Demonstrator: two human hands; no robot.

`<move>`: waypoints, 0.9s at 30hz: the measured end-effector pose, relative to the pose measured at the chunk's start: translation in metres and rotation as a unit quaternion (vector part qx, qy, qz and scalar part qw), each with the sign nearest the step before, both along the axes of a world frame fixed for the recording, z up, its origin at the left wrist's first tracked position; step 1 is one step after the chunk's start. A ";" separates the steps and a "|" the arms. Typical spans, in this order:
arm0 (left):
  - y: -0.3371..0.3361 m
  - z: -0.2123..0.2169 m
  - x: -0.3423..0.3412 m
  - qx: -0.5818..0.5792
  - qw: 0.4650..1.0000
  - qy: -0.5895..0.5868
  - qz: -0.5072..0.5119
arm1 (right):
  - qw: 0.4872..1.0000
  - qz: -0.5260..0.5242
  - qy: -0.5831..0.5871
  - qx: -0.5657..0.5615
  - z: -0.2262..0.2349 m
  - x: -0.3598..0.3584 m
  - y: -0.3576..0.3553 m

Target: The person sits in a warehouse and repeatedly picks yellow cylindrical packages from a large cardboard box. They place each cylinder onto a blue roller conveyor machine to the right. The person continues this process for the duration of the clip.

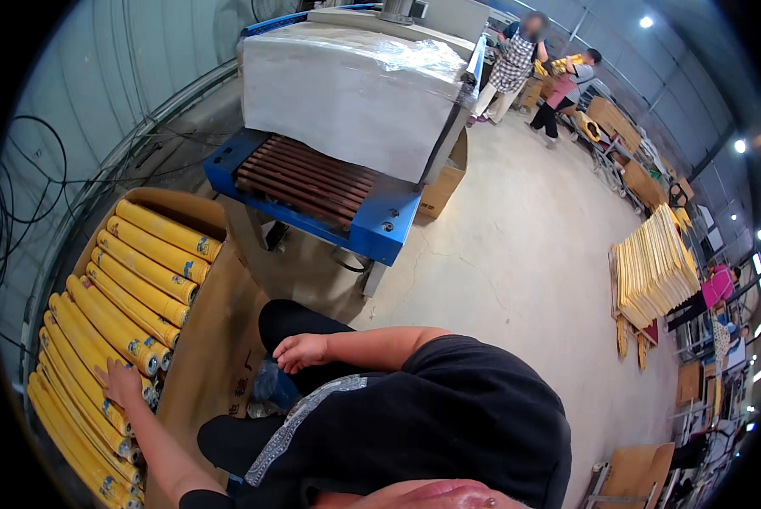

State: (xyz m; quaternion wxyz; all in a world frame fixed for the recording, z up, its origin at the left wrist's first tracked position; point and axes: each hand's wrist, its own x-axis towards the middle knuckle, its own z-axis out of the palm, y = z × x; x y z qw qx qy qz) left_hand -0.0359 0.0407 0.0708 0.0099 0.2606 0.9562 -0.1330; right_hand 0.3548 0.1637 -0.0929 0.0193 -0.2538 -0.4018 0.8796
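My left hand reaches into a tall cardboard box on the left. Its fingers lie spread on top of long yellow tube-shaped rolls. The rolls lie side by side, with small blue prints and shiny round ends facing right. My right hand hovers over my black-clad knees, its fingers loosely bent and apart, with nothing seen in it. Beneath it, between my legs, is a blue object, partly hidden, so its kind cannot be made out.
Ahead stands a blue-framed machine with a brown roller bed and a grey cover. Black cables hang along the left wall. To the right is a stack of yellow sheets. Several people work further back.
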 end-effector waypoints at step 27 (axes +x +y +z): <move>-0.007 -0.001 0.001 0.017 1.000 -0.009 -0.010 | 0.946 0.080 0.074 -0.304 0.034 0.004 0.019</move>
